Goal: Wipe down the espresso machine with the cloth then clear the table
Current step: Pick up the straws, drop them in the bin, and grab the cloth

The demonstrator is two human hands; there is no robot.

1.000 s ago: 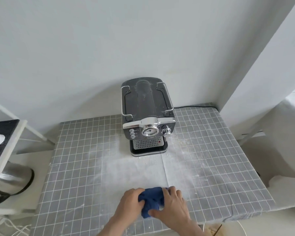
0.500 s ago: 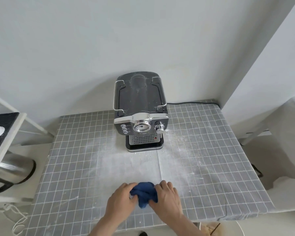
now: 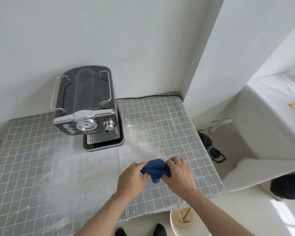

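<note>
Left hand: the left hand grips the left end of the cloth, fingers curled round the bunched fabric, knuckles up.
Right hand: the right hand grips the right end of the same cloth — fingers bent over its top, thumb side tucked against the fabric.
Cloth: the dark blue cloth is crumpled into a wad between the two hands, held by both, just above or on the table; which of the two, I cannot tell.
Table: the table wears a grey cover with a white grid, dusted with pale powder — thickest in front of the espresso machine.
Espresso machine: the espresso machine stands upright at the back of the table against the wall, well apart from the cloth, behind and to the left of the hands; its dial and knob face the person.
Cable: a black cable runs along the table's back edge to the right of the espresso machine.
Bowl: a white bowl with brown scraps sits below the table's front edge, nearer than the right hand.
</note>
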